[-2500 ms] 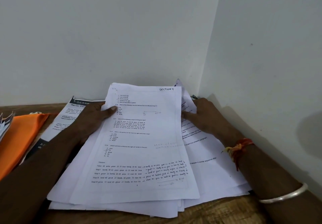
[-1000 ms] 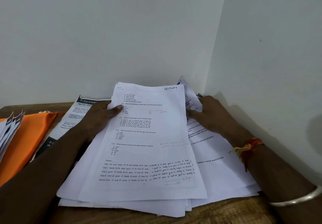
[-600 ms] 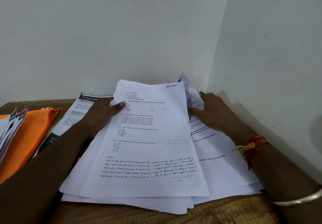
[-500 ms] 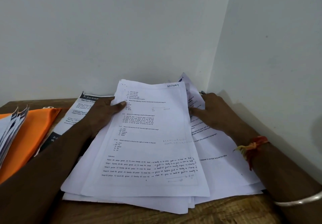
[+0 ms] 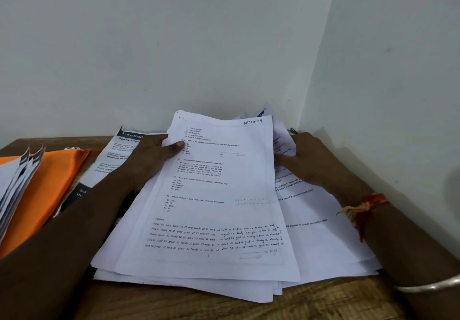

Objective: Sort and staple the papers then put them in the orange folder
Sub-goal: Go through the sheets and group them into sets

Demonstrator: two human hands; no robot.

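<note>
Wooden table (image 5: 323, 303): left forearm (image 5: 94, 210) crosses leaflet (image 5: 117, 156) between papers (image 5: 214, 220), orange folder (image 5: 54, 182).

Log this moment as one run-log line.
phase: sorting | left hand: grips SECTION 4 sheet, left edge | right hand: rests on papers beneath, at sheet's right edge | orange folder: left of papers, on wooden table

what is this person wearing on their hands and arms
No sleeves show. The right wrist has a red, orange and yellow thread band with loose ends; higher up that arm, a plain silver bangle. The left hand and arm wear nothing visible.
</note>
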